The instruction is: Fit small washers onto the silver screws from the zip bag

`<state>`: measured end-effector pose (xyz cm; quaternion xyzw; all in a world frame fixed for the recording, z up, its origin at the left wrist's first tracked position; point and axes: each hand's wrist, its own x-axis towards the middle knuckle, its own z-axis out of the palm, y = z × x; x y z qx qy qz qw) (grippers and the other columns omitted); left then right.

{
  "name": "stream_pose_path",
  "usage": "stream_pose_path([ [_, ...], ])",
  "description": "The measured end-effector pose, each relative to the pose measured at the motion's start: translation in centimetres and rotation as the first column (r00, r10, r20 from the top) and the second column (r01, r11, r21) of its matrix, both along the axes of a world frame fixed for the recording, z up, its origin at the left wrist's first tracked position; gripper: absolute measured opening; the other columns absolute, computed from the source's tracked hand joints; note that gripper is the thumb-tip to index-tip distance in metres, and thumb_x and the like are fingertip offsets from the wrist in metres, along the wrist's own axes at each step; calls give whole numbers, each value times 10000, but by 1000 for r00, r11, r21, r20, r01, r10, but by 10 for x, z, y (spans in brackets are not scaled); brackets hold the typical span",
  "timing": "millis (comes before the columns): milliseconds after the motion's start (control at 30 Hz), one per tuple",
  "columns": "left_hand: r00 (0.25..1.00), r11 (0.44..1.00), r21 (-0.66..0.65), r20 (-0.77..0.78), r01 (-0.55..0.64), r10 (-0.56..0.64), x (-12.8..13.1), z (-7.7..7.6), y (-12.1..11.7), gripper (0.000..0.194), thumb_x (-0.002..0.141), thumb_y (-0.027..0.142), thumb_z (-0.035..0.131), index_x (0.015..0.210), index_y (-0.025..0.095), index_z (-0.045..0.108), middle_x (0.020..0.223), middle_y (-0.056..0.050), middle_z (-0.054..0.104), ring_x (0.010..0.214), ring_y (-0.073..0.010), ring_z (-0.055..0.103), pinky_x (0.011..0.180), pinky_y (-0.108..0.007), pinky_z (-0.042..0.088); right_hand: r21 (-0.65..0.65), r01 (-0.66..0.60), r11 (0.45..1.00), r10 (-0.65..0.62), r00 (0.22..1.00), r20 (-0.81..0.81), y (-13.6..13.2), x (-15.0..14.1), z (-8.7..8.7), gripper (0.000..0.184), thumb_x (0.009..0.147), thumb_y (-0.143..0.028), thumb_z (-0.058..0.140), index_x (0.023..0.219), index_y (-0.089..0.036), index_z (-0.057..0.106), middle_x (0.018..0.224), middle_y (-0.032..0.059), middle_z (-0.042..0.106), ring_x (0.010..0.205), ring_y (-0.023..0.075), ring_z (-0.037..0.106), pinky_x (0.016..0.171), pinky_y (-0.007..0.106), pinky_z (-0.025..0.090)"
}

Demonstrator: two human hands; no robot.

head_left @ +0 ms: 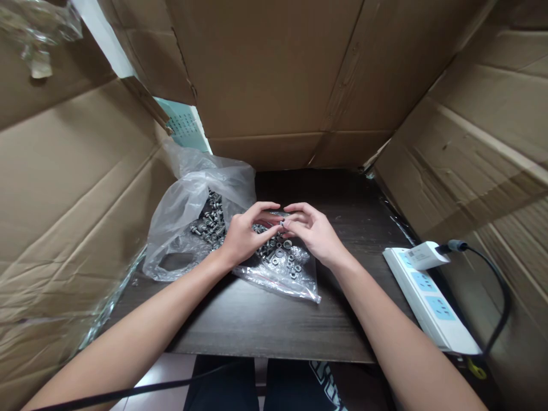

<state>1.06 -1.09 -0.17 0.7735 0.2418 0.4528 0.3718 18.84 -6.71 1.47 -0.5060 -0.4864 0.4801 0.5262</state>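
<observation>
My left hand [245, 233] and my right hand [315, 233] meet over the middle of the table, fingertips pinched together around a small metal fastener [281, 224]. It is too small and too covered by fingers to tell bolt from nut. Under my hands lies a flat clear plastic bag [274, 278], with loose nuts [291, 267], washers [279, 252] and bolts on it. Left of my left hand, a larger translucent bag [180, 200] lies open, a heap of bolts [209, 222] in it. My fingers partly hide the pieces beneath them.
Cardboard walls [274, 74] enclose the dark wooden table [257, 331] at the back and both sides. A white power strip [432, 297] lies at the right, a white adapter [426, 256] and black cable [507, 297] plugged in. A dark strap crosses the lower left.
</observation>
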Motion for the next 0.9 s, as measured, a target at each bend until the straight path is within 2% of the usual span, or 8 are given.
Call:
stream_pose_path([
  [100,1000,1000,-5,12,-2,2,0,0,0,388,853,255,769,1197,162,615,998,-50,796,876,-180,784,850,-282,658,7,55,998,-55,989,134,0,-4,-1,280,922,-463,600,1022,-202,612,660,-12,652,563,154,653,555,286,562],
  [233,1000,1000,1,30,-2,2,1,0,-1,379,854,224,765,1194,161,612,1001,-44,797,881,-165,782,853,-254,650,88,11,996,-15,999,46,-1,-6,0,360,825,-392,725,1105,-209,592,949,36,704,858,195,713,669,304,614],
  [300,999,1000,6,33,10,-10,1,0,-2,373,853,221,764,1188,161,611,1000,-43,796,876,-163,781,851,-253,650,78,-7,997,2,998,63,-1,-5,1,348,833,-380,722,1100,-203,588,835,12,698,741,172,704,627,284,593],
  [400,1000,1000,11,22,14,-14,2,0,-2,361,848,212,764,1173,160,616,987,-42,793,867,-167,781,855,-269,654,23,58,998,-61,985,159,-1,-4,1,260,927,-435,590,1011,-190,614,596,-33,611,477,127,597,486,253,507],
  [500,1000,1000,22,26,-10,9,1,0,-2,352,845,200,761,1164,158,617,980,-42,791,865,-167,780,849,-268,654,50,48,998,-51,996,76,-1,-3,2,292,858,-408,684,1050,-200,615,832,29,713,699,171,702,580,282,580],
  [567,1000,999,33,28,-14,13,1,0,-1,347,848,202,760,1161,157,616,977,-40,791,864,-161,779,842,-257,653,64,-3,998,3,1000,10,0,-2,2,403,779,-361,775,1108,-207,600,961,46,731,830,191,722,675,310,617],
  [733,1000,999,54,10,3,-3,1,0,-2,349,852,204,758,1165,156,613,975,-38,790,862,-158,779,849,-255,651,-36,40,999,-38,998,53,1,-2,0,312,875,-462,666,1002,-183,609,614,-17,644,491,144,630,487,271,543],
  [900,999,999,32,32,-13,12,1,0,-1,355,850,218,767,1162,156,611,967,-40,790,864,-160,779,840,-251,652,33,-17,999,18,1000,-13,1,-2,1,403,765,-376,796,1071,-196,607,929,38,717,775,176,724,669,306,621],
])
